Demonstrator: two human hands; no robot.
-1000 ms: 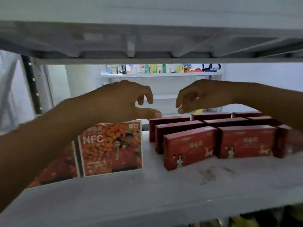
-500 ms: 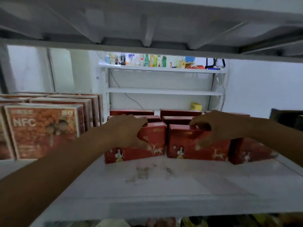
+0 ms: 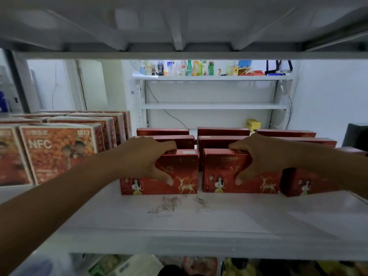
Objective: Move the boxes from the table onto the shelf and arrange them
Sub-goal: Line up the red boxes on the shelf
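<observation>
Nearest us lies the white shelf [image 3: 199,222], its board marked with a patch of scuffed specks [image 3: 169,204]. Just behind that patch stands the front row of red boxes. Our left hand [image 3: 145,160] grips the left front box [image 3: 185,176], with the fingers curled over its top rear edge and the thumb pressed on the printed face. Our right hand [image 3: 264,158] holds the middle front box [image 3: 217,168] the same way. We judge that this pinch from above lets us slide each box and square it. Both stand upright, faces forward, with a thin gap between them. A third front box [image 3: 302,184] stands just beside them on the right, partly hidden by our forearm. Behind, the back rows of red boxes [image 3: 223,132] run in the same three columns, so the front row seems set to match them. To the left, taller orange NFC cartons [image 3: 57,154] form their own block, each kind apart from the other. Far beyond, a wall rack [image 3: 213,106] carries bottles [image 3: 191,67] on top, and a yellow box [image 3: 253,124] sits lower down.
</observation>
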